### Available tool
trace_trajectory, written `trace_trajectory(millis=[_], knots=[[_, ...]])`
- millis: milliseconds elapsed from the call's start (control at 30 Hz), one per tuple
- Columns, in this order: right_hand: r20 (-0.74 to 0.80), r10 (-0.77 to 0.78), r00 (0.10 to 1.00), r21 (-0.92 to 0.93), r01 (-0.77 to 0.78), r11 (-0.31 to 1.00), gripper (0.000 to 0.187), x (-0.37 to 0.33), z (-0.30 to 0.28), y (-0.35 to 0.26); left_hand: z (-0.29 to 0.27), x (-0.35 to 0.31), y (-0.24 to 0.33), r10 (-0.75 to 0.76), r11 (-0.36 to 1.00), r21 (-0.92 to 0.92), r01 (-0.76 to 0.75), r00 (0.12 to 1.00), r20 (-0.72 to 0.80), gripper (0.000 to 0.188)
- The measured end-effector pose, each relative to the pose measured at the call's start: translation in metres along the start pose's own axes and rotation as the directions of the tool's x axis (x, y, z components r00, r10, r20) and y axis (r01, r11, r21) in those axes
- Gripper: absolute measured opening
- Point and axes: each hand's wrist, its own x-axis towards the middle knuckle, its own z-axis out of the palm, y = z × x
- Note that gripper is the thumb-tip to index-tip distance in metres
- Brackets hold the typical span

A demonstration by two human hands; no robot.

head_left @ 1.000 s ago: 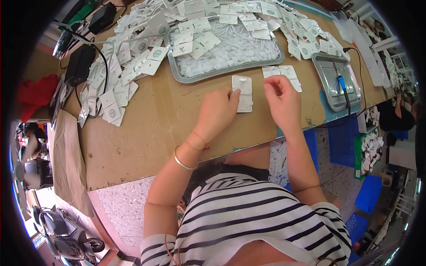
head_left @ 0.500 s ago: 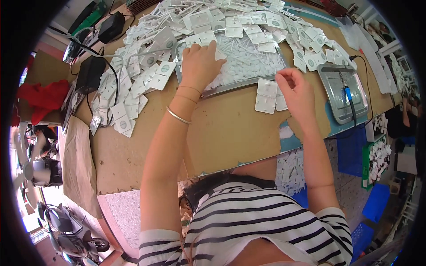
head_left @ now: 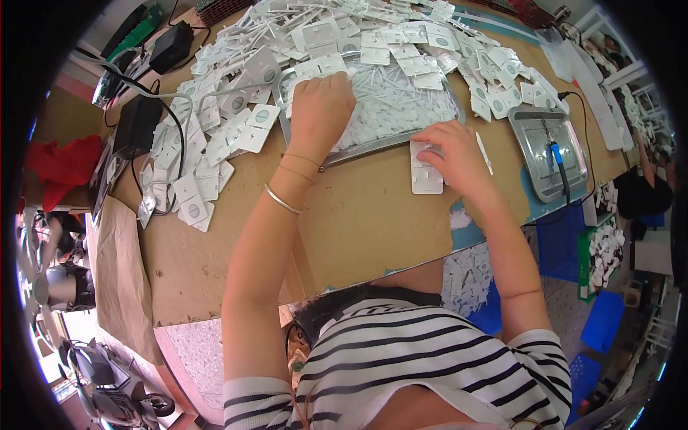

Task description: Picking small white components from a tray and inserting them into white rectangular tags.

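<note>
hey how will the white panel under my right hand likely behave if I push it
The white panel probably feels stiff, given its straight edges; it looks thin, so likely light. Lying flat on the table, it should probably slide rather than tip.

A workshop: white flat plastic pieces (head_left: 320, 32) heaped atop a brown cardboard-covered table (head_left: 358, 222), a corded blue pen-shaped tool (head_left: 557, 153) at frame right

2 forearms (head_left: 266, 244) forward — left fingers (head_left: 324, 84) curled downward, right fingers (head_left: 434, 133) loosely bent
</note>
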Motion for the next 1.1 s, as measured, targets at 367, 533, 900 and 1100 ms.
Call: trace_trajectory(millis=[367,533,900,1100], knots=[[-0.099,0.123,0.988,0.337,-0.083,0.938,0.019,0.039,0.002,0.002,-0.067,-0.019,0.008,-0.664,-0.240,-0.919,0.311,0.639,0.390,0.033],[-0.136,0.001,0.991,-0.084,-0.012,0.996,0.016,0.073,0.021,0.046,-0.082,-0.037,0.022,-0.526,-0.417,-0.815,0.401,0.625,0.577,0.032],[-0.116,-0.057,0.992,0.627,0.118,0.770,0.013,0.020,-0.008,-0.068,-0.084,-0.077,0.042,-0.279,-0.398,-0.683,0.612,0.629,0.726,0.037],[-0.227,-0.282,0.932,0.160,0.322,0.933,0.014,0.015,-0.004,-0.077,-0.100,-0.073,0.043,-0.260,-0.380,-0.729,0.570,0.691,0.675,0.032]])
